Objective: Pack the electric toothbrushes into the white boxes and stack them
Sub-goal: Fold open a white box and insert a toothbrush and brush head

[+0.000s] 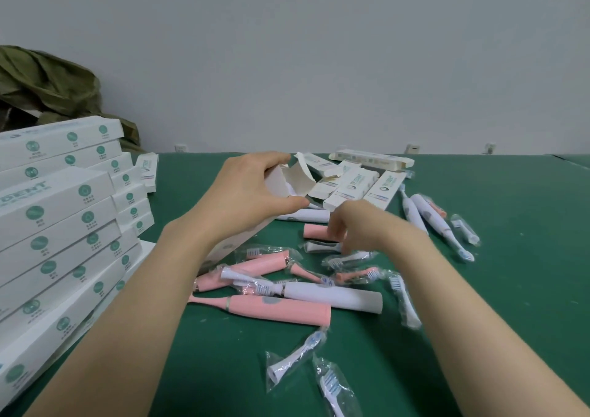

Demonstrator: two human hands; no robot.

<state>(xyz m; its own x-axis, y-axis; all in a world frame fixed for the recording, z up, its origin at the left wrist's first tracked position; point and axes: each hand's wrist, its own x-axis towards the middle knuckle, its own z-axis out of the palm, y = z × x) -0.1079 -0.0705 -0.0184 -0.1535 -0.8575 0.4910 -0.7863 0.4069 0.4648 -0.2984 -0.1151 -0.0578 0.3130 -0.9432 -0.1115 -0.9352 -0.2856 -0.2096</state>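
Left grip (252, 190) tight around white box (276, 182), long axis diagonal, open end far-right; right grip (354, 228) blurred, state unclear

The right hand (354, 228) is smeared by motion just right of the open box (277, 182), so whether its fingers (333, 225) pinch anything cannot be told. They cover the right end of a pink handle (316, 232). The left hand (252, 190), gripping the open box, hides much of it, and the forearm covers its near end. Left of the open box, the stack of white boxes (57, 225) and the olive bag (41, 84) run off the left edge. Well below the open box, a wrapped brush head (335, 388) is cut by the bottom edge. Print on the flat boxes (354, 183) right of it is too small to read.
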